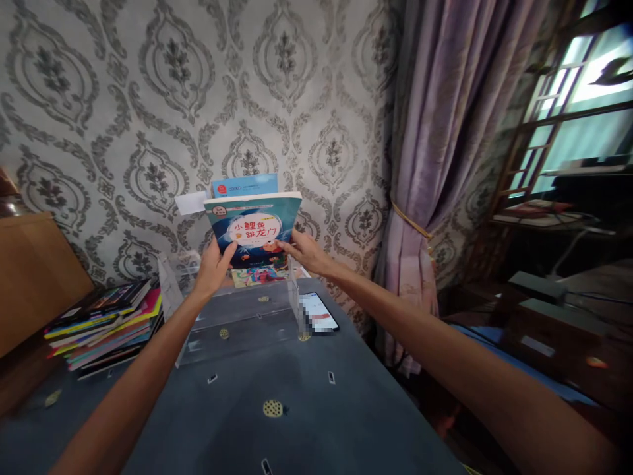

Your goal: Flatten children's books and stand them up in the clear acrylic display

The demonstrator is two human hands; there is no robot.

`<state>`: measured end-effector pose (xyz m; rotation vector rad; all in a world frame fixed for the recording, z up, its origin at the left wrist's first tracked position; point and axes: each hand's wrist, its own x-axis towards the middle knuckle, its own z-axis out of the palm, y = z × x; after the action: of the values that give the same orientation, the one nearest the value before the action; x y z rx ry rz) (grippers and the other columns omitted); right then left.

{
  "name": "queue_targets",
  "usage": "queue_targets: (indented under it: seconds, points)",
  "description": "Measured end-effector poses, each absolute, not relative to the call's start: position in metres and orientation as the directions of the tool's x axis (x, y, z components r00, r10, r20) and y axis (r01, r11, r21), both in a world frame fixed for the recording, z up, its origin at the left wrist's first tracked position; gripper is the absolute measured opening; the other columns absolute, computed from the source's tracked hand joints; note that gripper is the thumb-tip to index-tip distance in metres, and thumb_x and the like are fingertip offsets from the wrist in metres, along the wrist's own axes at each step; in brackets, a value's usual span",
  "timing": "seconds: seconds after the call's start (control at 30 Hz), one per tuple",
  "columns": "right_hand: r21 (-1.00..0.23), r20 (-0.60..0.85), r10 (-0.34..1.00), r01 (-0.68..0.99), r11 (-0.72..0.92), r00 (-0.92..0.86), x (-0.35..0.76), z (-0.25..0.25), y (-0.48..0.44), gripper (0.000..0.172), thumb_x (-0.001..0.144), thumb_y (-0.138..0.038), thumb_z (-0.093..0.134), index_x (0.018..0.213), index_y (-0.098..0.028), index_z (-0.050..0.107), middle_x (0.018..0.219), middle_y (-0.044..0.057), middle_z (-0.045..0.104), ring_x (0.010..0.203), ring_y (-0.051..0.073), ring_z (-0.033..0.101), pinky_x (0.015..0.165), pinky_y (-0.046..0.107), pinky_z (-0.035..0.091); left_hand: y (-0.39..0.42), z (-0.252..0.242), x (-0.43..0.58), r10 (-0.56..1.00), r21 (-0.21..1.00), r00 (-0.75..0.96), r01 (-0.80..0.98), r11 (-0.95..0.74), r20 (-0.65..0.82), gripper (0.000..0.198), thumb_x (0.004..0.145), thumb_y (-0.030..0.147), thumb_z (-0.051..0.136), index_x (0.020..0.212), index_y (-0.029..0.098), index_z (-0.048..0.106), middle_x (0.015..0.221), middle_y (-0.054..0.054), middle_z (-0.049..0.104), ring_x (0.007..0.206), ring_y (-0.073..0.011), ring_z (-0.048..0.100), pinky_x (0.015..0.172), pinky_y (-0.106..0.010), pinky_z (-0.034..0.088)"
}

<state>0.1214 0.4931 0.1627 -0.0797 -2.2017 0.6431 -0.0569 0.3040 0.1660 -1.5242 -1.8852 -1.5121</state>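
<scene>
Both of my hands hold a blue-green paperback book (257,231) with red Chinese lettering in a white oval on its cover. My left hand (212,267) grips its lower left edge, thumb on the front. On the right edge, my right hand (304,251) has the thumb over the cover. Behind the held book, the top of a lighter blue book (247,184) shows. Below is a clear plastic book rack (237,323) on the table, and a colourful book cover (257,276) shows just under the held book. How the books behind stand is partly hidden.
A phone (319,313) lies right of the rack on the dark tablecloth (316,422). To the left sits a stack of books (111,320) beside a wooden box-like piece (44,277). A patterned wall is behind; a purple curtain (435,132) hangs at the right.
</scene>
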Motion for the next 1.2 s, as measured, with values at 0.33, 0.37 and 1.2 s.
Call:
queue_targets:
  seconds: [0.33,0.37,1.2]
  points:
    - [-0.506,0.657,0.312,-0.095,0.857,-0.687,0.115,0.157,0.499,0.025,0.096,-0.046,0.053,0.097,-0.021,0.057,0.079,0.0,0.066,0.073,0.019,0.063,0.07,0.028,0.045,0.308,0.158,-0.064,0.588,0.537,-0.431,0.843,-0.008,0.685,0.043,0.099,0.051,0.039,0.122,0.017,0.052,0.095,-0.009,0.069,0.055,-0.0162,0.065,0.057,-0.031,0.055]
    - [-0.499,0.659,0.322,-0.074,0.863,-0.68,0.114,0.157,0.499,0.024,0.096,-0.045,0.053,0.097,-0.021,0.057,0.079,0.001,0.066,0.073,0.019,0.063,0.069,0.028,0.045,0.308,0.16,-0.062,0.586,0.504,-0.435,0.862,0.052,0.684,0.041,0.1,0.049,0.038,0.122,0.016,0.052,0.097,-0.01,0.07,0.06,-0.0182,0.067,0.062,-0.033,0.056]
    - [-0.462,0.694,0.519,0.245,0.853,-0.499,0.109,0.13,0.498,0.027,0.09,-0.023,0.055,0.114,-0.017,0.067,0.103,0.01,0.074,0.096,0.023,0.068,0.087,0.034,0.049,0.3,0.172,-0.036,0.668,0.038,-0.592,0.761,0.648,0.45,0.039,0.105,0.038,0.026,0.121,0.012,0.052,0.105,-0.02,0.073,0.101,-0.0316,0.071,0.084,-0.038,0.05]
